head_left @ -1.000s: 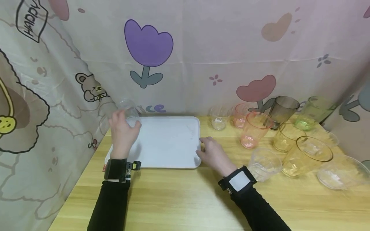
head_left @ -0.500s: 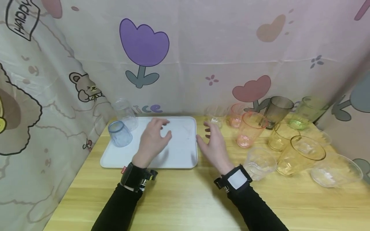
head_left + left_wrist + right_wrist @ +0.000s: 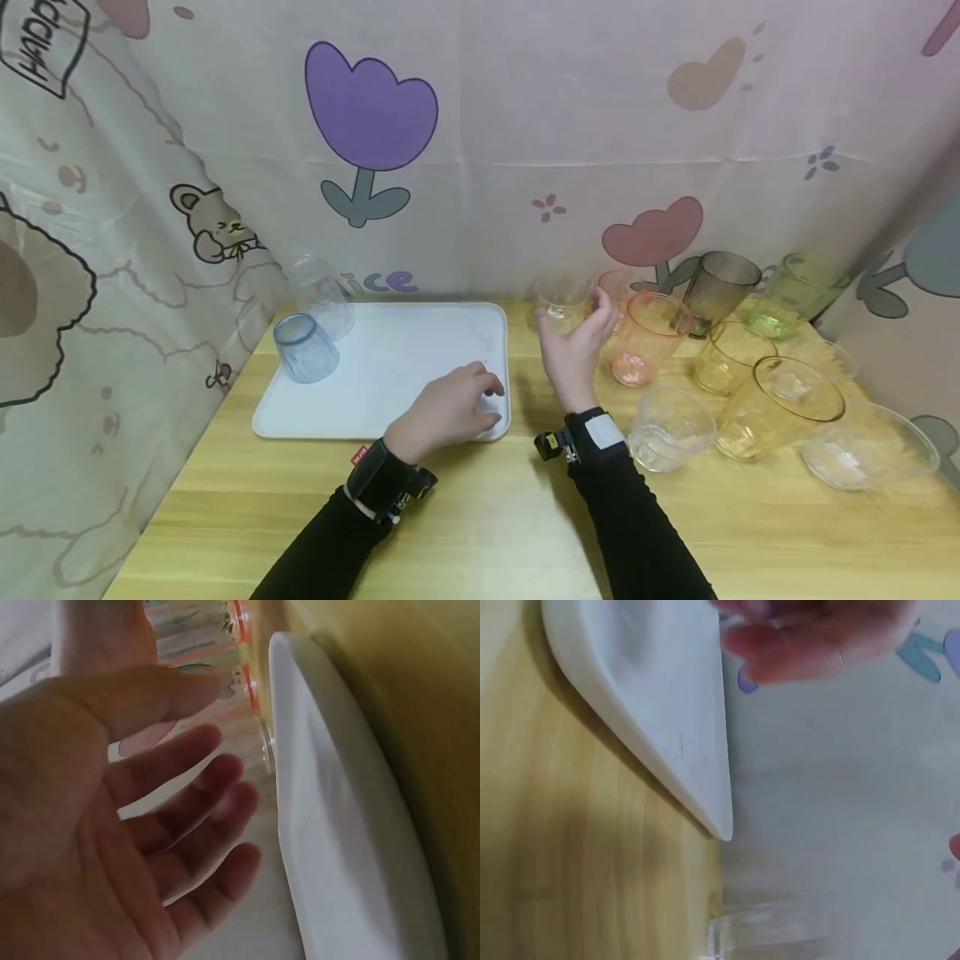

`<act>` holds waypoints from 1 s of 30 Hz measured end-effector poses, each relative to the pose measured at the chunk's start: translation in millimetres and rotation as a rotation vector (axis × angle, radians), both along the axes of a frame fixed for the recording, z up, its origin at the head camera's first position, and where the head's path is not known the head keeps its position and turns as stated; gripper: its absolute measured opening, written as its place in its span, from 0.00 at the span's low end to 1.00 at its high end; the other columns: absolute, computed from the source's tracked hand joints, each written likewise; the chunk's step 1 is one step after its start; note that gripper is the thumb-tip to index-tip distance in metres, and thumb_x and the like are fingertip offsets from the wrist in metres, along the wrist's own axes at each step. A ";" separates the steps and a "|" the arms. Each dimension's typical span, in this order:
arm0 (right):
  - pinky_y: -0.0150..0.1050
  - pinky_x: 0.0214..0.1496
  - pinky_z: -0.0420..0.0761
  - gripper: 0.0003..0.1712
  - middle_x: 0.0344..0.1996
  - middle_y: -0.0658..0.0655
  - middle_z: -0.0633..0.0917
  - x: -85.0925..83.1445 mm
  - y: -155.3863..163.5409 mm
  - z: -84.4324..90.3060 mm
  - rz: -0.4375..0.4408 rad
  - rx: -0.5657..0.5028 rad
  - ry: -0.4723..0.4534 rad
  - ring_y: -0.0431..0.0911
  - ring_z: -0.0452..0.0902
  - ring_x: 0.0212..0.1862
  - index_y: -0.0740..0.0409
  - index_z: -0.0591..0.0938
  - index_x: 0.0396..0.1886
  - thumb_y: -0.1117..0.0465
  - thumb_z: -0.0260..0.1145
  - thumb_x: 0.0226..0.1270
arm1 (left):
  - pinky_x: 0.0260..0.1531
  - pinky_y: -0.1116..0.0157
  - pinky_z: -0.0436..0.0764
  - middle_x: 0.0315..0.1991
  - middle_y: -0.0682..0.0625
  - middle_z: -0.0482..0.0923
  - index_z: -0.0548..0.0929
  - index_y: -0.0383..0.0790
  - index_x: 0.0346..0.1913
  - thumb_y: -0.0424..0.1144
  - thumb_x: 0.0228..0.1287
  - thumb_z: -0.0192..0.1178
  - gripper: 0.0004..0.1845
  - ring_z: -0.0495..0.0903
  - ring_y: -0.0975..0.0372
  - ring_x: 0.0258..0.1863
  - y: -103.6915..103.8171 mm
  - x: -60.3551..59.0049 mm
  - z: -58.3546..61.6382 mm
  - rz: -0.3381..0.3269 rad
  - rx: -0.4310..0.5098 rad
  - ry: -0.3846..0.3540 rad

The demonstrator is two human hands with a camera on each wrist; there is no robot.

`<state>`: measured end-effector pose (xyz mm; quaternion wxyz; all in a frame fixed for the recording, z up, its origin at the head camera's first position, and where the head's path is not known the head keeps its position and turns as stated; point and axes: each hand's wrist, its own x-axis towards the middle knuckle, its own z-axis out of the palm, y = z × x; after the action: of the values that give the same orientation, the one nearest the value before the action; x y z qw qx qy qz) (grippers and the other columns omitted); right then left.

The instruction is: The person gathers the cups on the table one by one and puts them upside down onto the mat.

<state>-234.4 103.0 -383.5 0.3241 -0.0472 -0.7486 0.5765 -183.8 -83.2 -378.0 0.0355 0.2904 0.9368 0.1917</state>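
Our left hand point(image 3: 450, 408) rests loose-fingered on the white tray's point(image 3: 390, 367) near corner; our right hand point(image 3: 573, 346), fingers wide and empty, nears the pink cup point(image 3: 645, 337); we'd grip low, steadying the tray.

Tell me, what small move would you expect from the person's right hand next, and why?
Probably a short reach forward to close on the clear cup by the curtain. The right hand is open, holds nothing, and its fingertips are nearest that cup and the pink cup. Two cups, one a bluish cup, already stand upside down on the white tray, where the left hand rests.
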 end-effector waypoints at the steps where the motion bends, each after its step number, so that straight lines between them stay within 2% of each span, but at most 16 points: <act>1: 0.51 0.78 0.56 0.50 0.71 0.65 0.61 -2.5 1.2 -1.8 -0.002 -0.013 -0.013 0.57 0.53 0.76 0.64 0.58 0.75 0.59 0.75 0.59 | 0.42 0.60 0.83 0.47 0.51 0.81 0.86 0.44 0.53 0.43 0.63 0.71 0.17 0.80 0.60 0.43 1.1 0.8 -2.1 -0.014 -0.011 -0.021; 4: 0.52 0.79 0.54 0.53 0.73 0.64 0.60 -8.8 5.7 -8.7 -0.002 -0.037 -0.059 0.56 0.50 0.77 0.63 0.56 0.76 0.59 0.76 0.59 | 0.39 0.65 0.81 0.45 0.53 0.80 0.86 0.45 0.52 0.42 0.62 0.72 0.16 0.78 0.64 0.38 3.5 4.0 -8.0 -0.058 -0.034 -0.076; 7: 0.53 0.79 0.56 0.56 0.74 0.65 0.58 -13.9 9.7 -15.6 0.003 -0.048 -0.101 0.58 0.51 0.77 0.64 0.53 0.78 0.60 0.77 0.57 | 0.40 0.67 0.80 0.44 0.54 0.80 0.86 0.45 0.51 0.39 0.61 0.72 0.16 0.77 0.66 0.38 4.6 6.9 -12.1 -0.094 -0.042 -0.112; 11: 0.54 0.80 0.54 0.60 0.77 0.68 0.55 -19.1 12.8 -21.3 0.038 -0.064 -0.168 0.62 0.52 0.78 0.65 0.48 0.81 0.60 0.76 0.58 | 0.43 0.68 0.80 0.41 0.56 0.80 0.87 0.44 0.50 0.36 0.61 0.72 0.14 0.76 0.67 0.39 4.7 9.1 -13.0 -0.108 -0.040 -0.145; 15: 0.53 0.82 0.52 0.63 0.79 0.68 0.53 -25.7 16.0 -26.0 0.070 -0.071 -0.239 0.62 0.51 0.79 0.64 0.44 0.83 0.58 0.76 0.59 | 0.42 0.70 0.79 0.38 0.58 0.82 0.87 0.44 0.48 0.33 0.62 0.70 0.11 0.77 0.69 0.37 4.9 8.6 -12.8 -0.117 -0.021 -0.168; 21: 0.52 0.83 0.49 0.64 0.81 0.68 0.52 -40.2 20.2 -32.0 0.112 -0.106 -0.301 0.60 0.48 0.81 0.63 0.43 0.84 0.60 0.76 0.60 | 0.39 0.71 0.78 0.31 0.63 0.81 0.87 0.44 0.48 0.32 0.64 0.66 0.11 0.78 0.71 0.33 5.2 5.7 -13.3 -0.108 -0.023 -0.173; 30: 0.48 0.82 0.50 0.63 0.81 0.64 0.53 -63.0 20.1 -36.2 0.139 -0.153 -0.321 0.55 0.49 0.81 0.61 0.45 0.84 0.63 0.76 0.59 | 0.36 0.69 0.76 0.30 0.60 0.79 0.87 0.47 0.44 0.31 0.63 0.67 0.09 0.75 0.67 0.31 3.9 1.5 -12.0 -0.101 -0.062 -0.143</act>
<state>-297.4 123.1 -419.7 0.1552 -0.1112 -0.7463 0.6376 -182.3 -79.3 -390.0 0.1211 0.3213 0.9216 0.1808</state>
